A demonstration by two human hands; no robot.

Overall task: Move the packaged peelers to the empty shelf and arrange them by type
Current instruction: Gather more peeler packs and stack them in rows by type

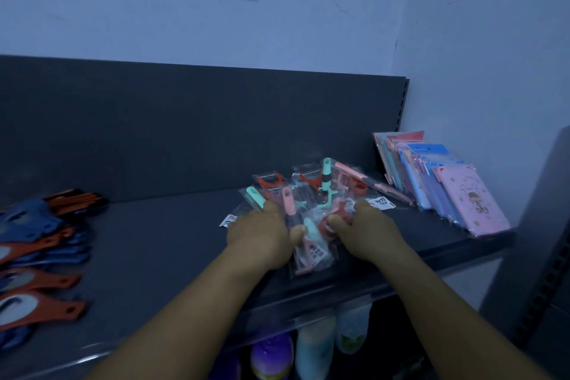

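Observation:
A loose heap of packaged peelers (320,191) in clear bags lies on the dark shelf (160,234), right of its middle. They have teal, pink and orange-red handles. My left hand (262,234) lies on the heap's left side, thumb against a pink-handled packet (291,213), fingers curled over the packets. My right hand (361,228) holds the heap's right side, its fingers curled round an orange-red peeler packet (328,225). Both hands hide the packets beneath them.
Orange and blue flat-handled tools (37,256) lie in a row at the shelf's left end. A stack of pink and blue packaged items (447,191) leans at the right end. Bottles (314,345) stand on the shelf below. A dark back panel (200,126) closes the rear.

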